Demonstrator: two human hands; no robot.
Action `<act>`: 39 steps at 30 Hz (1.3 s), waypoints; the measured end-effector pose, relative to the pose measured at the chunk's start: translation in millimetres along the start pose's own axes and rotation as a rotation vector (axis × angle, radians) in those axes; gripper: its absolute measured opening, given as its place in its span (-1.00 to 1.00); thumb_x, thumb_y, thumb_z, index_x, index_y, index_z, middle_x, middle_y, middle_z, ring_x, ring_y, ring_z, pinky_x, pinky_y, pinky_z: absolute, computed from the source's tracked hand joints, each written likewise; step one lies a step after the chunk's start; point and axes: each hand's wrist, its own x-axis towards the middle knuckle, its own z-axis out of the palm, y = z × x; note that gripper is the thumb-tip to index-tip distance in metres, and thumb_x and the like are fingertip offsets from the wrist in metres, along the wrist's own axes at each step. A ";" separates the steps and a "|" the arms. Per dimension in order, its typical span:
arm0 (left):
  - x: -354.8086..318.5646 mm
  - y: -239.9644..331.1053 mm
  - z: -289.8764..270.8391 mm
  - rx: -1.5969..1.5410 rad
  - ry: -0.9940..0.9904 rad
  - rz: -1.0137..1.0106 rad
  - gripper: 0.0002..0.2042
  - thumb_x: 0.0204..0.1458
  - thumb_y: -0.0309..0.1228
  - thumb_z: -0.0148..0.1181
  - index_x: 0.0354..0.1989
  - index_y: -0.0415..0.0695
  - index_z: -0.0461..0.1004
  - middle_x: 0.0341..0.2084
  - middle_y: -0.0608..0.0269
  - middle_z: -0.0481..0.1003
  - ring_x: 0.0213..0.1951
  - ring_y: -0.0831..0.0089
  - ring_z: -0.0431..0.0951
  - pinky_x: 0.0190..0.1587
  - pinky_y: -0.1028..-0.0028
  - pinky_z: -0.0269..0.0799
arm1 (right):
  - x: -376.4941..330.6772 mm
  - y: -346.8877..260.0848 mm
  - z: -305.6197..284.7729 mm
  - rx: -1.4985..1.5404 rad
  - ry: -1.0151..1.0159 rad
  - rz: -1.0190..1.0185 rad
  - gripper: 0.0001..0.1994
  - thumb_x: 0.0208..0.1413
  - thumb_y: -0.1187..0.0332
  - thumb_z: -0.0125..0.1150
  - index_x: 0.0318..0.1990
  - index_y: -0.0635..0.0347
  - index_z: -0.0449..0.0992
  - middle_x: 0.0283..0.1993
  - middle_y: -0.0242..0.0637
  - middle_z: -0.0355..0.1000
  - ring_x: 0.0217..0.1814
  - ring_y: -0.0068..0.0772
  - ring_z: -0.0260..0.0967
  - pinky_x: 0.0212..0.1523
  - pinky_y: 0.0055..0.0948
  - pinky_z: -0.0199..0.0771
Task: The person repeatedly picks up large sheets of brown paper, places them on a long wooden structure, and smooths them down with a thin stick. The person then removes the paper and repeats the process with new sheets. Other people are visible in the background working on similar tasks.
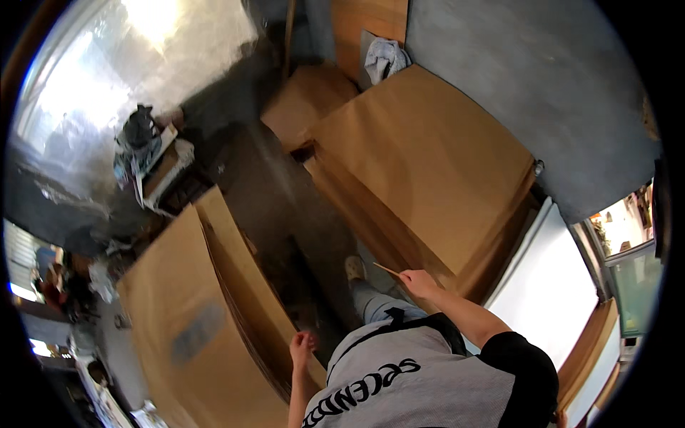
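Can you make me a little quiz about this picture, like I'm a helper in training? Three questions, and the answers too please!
1. Which hand is holding the thin stick?
2. True or false: a white panel is on the person's right side.
3. What colour is the big flat sheet on the person's left?
A) green
B) brown
C) red

Key:
1. The right hand.
2. True.
3. B.
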 end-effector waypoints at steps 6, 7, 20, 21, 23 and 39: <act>74.8 116.2 21.2 0.131 -0.103 -0.206 -0.83 0.01 -0.44 -0.01 -0.24 -0.22 0.31 -0.45 0.09 0.44 -0.47 0.36 0.47 -0.44 0.43 0.45 | 144.8 -61.1 -19.3 0.101 0.082 -0.039 -0.70 0.04 0.18 -0.11 -0.28 0.20 0.44 -0.32 -0.07 0.41 -0.24 -0.05 0.33 -0.25 -0.17 0.32; 94.2 128.5 20.4 0.137 -0.140 -0.196 -0.84 0.02 -0.44 -0.02 -0.24 -0.22 0.31 -0.45 0.10 0.45 -0.48 0.37 0.47 -0.44 0.45 0.44 | 161.6 -76.7 -29.9 0.152 0.083 -0.039 -0.71 0.05 0.17 -0.11 -0.28 0.18 0.44 -0.32 -0.08 0.41 -0.24 -0.06 0.34 -0.26 -0.18 0.32; 365.8 294.8 136.5 0.527 -0.415 -0.305 -0.83 0.02 -0.40 -0.04 -0.24 -0.17 0.33 -0.46 0.20 0.46 -0.48 0.46 0.46 -0.42 0.51 0.39 | 263.8 -54.5 -110.2 0.084 0.358 0.396 -0.79 0.04 0.24 -0.07 -0.37 0.15 0.44 -0.51 -0.13 0.38 -0.47 -0.10 0.34 -0.45 -0.24 0.30; 384.3 308.6 145.5 0.551 -0.421 -0.319 -0.83 0.02 -0.41 -0.04 -0.24 -0.18 0.33 -0.46 0.20 0.45 -0.49 0.46 0.46 -0.42 0.50 0.39 | 277.4 -50.4 -114.1 0.048 0.388 0.404 -0.79 0.03 0.24 -0.07 -0.39 0.14 0.43 -0.51 -0.14 0.38 -0.47 -0.11 0.34 -0.45 -0.23 0.29; 419.9 332.4 158.7 0.600 -0.437 -0.365 -0.83 0.02 -0.41 -0.04 -0.24 -0.19 0.33 -0.47 0.20 0.45 -0.50 0.46 0.46 -0.43 0.50 0.39 | 304.3 -48.2 -121.4 -0.030 0.434 0.437 -0.80 0.02 0.25 -0.09 -0.44 0.13 0.42 -0.52 -0.15 0.38 -0.46 -0.11 0.34 -0.45 -0.21 0.28; 598.5 447.8 162.1 0.593 -0.350 -0.503 -0.89 -0.02 -0.47 -0.06 -0.36 -0.24 0.31 -0.61 0.15 0.42 -0.61 0.38 0.45 -0.57 0.42 0.44 | 506.3 -28.4 -206.8 -0.023 0.585 0.752 -0.76 0.06 0.30 -0.10 -0.15 -0.23 0.45 -0.39 -0.29 0.44 -0.45 -0.25 0.37 -0.44 -0.32 0.34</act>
